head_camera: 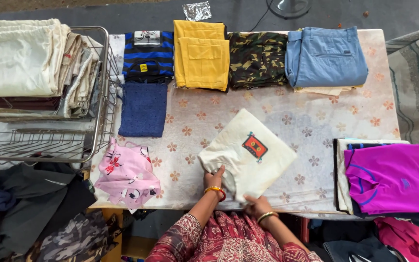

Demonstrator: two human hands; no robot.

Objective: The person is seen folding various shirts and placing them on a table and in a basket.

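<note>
A folded cream shirt [248, 150] with a small red and black patch lies tilted on the flower-patterned table cover [306, 121]. My left hand [214, 177] grips its near left edge, fingers tucked under the fabric. At its near corner my right hand [255, 203] pinches the cloth. Both wrists wear orange bangles.
Along the far edge lie folded striped [148, 51], yellow [202, 56], camouflage [257, 58] and blue [327, 56] garments. A dark blue cloth [143, 109] and a pink floral one [127, 175] lie left. A magenta shirt pile [386, 178] sits right. A wire basket [93, 121] holds cream cloths.
</note>
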